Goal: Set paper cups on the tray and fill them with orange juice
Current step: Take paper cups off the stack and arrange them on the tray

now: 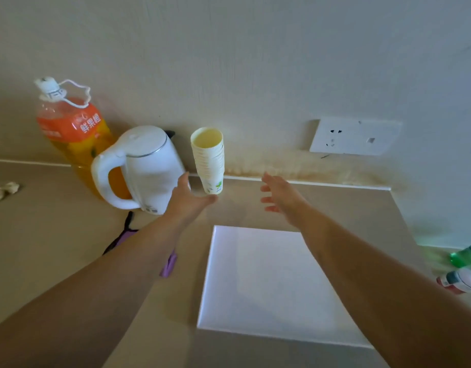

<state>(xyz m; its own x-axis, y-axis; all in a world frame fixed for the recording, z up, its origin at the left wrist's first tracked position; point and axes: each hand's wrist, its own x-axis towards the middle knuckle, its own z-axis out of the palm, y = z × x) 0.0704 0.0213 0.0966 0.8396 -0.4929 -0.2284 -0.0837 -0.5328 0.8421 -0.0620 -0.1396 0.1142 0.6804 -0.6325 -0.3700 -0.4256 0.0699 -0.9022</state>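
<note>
From the head camera, the orange juice bottle [72, 128] stood far left against the wall. Its orange label carried white Chinese characters reading 鲜果橙, and the smaller print was too blurred to read. It had a white cap with a loop handle and was partly hidden behind a white kettle [146, 166].

The stack of paper cups [208, 160] stood upright just right of the kettle, at the far edge of the desk [43, 235]. The cups were white, with a small green leaf print on the lowest one. The white square tray [268, 285] lay on the near side, with open desk between its far edge and the cups.

The left hand [186, 197] was released, fingers straight, its thumb just beside the foot of the stack; whether it touched could not be told. The right hand [279, 197] was also released, fingers spread, apart from the stack on its right.

A wall socket [353, 136] sat far right, and a green bottle [468, 254] lay by the right edge.
</note>
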